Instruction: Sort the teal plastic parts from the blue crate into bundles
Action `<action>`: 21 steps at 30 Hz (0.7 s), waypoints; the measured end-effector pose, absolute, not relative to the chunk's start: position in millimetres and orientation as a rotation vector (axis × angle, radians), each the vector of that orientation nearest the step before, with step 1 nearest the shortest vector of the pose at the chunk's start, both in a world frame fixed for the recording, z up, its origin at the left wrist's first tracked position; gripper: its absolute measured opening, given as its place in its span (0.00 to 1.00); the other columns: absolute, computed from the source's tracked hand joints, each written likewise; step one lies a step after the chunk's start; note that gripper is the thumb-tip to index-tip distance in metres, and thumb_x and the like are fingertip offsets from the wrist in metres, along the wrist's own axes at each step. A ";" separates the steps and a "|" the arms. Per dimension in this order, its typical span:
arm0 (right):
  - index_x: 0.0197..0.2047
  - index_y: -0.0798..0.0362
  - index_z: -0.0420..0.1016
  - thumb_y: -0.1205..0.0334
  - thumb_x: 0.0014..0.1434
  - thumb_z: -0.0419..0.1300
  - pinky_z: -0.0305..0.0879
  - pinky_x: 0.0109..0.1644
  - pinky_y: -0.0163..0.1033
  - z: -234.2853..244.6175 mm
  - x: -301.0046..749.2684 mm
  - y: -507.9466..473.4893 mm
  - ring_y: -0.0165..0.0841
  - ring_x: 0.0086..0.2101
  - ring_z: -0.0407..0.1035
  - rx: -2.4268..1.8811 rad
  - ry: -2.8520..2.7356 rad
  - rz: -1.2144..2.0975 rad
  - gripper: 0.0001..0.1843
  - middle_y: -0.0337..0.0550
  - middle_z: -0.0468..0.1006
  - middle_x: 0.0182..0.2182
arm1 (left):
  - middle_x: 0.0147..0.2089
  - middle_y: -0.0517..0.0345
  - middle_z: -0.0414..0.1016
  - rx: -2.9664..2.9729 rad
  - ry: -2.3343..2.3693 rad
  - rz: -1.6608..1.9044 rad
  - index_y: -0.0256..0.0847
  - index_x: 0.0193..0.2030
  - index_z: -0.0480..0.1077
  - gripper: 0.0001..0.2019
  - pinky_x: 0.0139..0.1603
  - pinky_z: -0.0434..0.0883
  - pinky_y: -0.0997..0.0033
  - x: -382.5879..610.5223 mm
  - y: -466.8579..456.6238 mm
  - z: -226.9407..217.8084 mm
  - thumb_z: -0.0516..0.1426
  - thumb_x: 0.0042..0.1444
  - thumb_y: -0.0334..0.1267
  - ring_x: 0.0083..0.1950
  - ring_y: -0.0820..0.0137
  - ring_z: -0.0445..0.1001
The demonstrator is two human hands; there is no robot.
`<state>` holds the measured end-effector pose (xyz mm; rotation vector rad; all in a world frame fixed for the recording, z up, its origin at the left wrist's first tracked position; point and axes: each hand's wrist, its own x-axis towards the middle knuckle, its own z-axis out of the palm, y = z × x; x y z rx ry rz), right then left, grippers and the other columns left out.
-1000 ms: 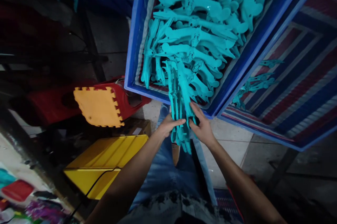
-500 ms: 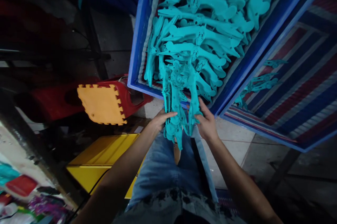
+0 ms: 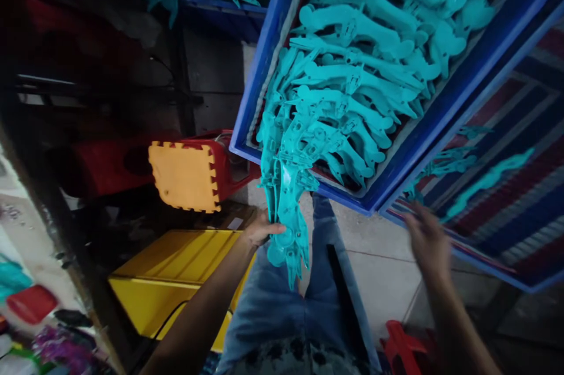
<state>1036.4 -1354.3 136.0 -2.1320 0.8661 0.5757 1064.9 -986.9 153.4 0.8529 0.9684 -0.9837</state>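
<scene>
My left hand [image 3: 262, 229] is closed around a bundle of turquoise moulded plastic parts [image 3: 288, 201]. The bundle hangs over the near edge of a blue crate [image 3: 247, 154], its upper end overlapping the pile inside. Out to the right, my right hand [image 3: 429, 245] is blurred, its fingers apart with nothing seen in them. It is beside the near rim of a second blue crate [image 3: 520, 287]. Just beyond that hand, one long turquoise part [image 3: 489, 181] appears over the striped lining; whether it touches the lining I cannot tell.
Many turquoise parts [image 3: 361, 78] fill the first crate, and a few more [image 3: 449, 163] lie in the second. Left of my legs are a red stool [image 3: 231, 178] with an orange foam mat [image 3: 183, 175] and a yellow box [image 3: 176, 257]. Another red stool [image 3: 403, 348] stands at lower right.
My right hand has let go of the part it held and swung right to the second crate, where a long part now shows. My left hand keeps the bundle, slightly lower.
</scene>
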 end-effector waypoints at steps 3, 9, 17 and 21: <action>0.54 0.51 0.71 0.37 0.48 0.61 0.63 0.57 0.56 127.0 1072.3 -1230.3 0.47 0.51 0.69 -1.229 0.578 0.957 0.35 0.53 0.75 0.50 | 0.39 0.50 0.80 0.875 0.897 -0.991 0.35 0.43 0.75 0.30 0.40 0.74 0.64 1052.1 -968.8 160.1 0.72 0.27 0.38 0.39 0.59 0.78; 0.65 0.40 0.49 0.57 0.43 0.71 0.71 0.48 0.48 146.8 1100.7 -1013.4 0.38 0.43 0.73 -0.523 0.477 0.977 0.50 0.41 0.76 0.48 | 0.41 0.47 0.80 0.950 0.952 -0.786 0.36 0.49 0.73 0.37 0.49 0.72 0.54 1023.6 -856.2 165.0 0.71 0.27 0.45 0.45 0.51 0.77; 0.67 0.50 0.46 0.57 0.42 0.68 0.65 0.56 0.46 86.5 1067.6 -801.8 0.40 0.51 0.68 -0.828 0.467 0.938 0.53 0.46 0.70 0.56 | 0.41 0.43 0.80 1.056 1.114 -0.793 0.34 0.46 0.74 0.29 0.50 0.71 0.54 1020.0 -664.6 132.6 0.70 0.33 0.40 0.47 0.51 0.77; 0.68 0.54 0.41 0.58 0.40 0.68 0.59 0.60 0.47 54.3 1052.9 -756.0 0.42 0.56 0.63 -1.003 0.551 0.976 0.58 0.51 0.64 0.60 | 0.50 0.45 0.76 1.070 1.039 -0.798 0.38 0.53 0.69 0.32 0.50 0.71 0.61 1032.6 -615.0 125.4 0.69 0.38 0.36 0.50 0.58 0.76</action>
